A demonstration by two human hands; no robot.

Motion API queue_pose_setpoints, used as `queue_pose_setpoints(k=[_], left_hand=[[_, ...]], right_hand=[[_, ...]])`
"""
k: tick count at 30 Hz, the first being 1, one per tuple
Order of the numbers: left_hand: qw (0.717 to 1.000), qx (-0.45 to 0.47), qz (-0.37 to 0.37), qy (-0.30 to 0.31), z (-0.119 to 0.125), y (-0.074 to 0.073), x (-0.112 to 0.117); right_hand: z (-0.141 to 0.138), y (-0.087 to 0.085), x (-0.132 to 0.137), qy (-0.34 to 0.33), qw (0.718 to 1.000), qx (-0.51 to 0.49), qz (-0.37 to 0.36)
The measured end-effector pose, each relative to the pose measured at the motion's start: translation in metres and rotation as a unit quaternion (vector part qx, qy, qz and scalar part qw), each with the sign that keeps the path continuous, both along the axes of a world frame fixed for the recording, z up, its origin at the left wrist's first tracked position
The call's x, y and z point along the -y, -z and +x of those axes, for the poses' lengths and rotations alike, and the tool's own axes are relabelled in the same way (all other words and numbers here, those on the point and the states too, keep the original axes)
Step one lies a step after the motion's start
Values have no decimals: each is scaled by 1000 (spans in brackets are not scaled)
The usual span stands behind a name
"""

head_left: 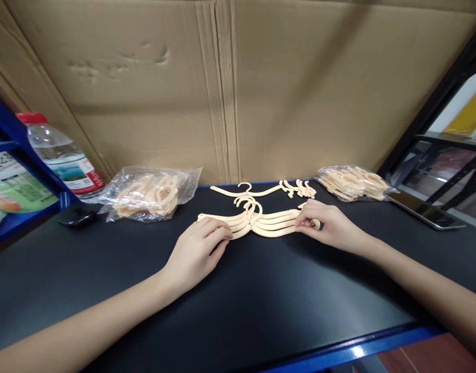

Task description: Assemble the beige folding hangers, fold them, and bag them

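Note:
A stack of cream plastic hangers [261, 221] lies flat on the black table [238, 311], hooks pointing away from me. My left hand [197, 251] rests on the stack's left end, fingers curled over the hanger tips. My right hand [325, 224] pinches the stack's right end between thumb and fingers. Just behind the stack lies a single cream hanger [257, 191], touched by neither hand.
A clear bag of cream hangers [150, 194] sits at the back left, another bag of hangers [352, 183] at the back right. A water bottle [63, 158] lies on a blue shelf at the left, a dark small object [78, 217] beside it. A cardboard wall [238, 88] stands behind; a tablet [427, 211] lies right.

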State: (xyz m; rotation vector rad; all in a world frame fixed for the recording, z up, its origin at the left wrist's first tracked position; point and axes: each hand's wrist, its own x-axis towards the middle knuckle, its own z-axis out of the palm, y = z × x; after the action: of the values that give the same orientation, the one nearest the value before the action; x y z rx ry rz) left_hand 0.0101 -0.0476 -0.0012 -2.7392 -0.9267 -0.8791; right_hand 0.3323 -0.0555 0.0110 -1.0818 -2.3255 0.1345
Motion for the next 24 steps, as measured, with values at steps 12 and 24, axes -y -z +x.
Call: queue_pose_setpoints(k=[12, 24], left_hand=[[1000, 10, 2, 9, 1, -1, 2], [1000, 12, -24, -12, 1, -3, 4]], right_hand=[[-1, -1, 0, 9, 1000, -16, 16], [4, 5, -6, 106, 989, -106, 6]])
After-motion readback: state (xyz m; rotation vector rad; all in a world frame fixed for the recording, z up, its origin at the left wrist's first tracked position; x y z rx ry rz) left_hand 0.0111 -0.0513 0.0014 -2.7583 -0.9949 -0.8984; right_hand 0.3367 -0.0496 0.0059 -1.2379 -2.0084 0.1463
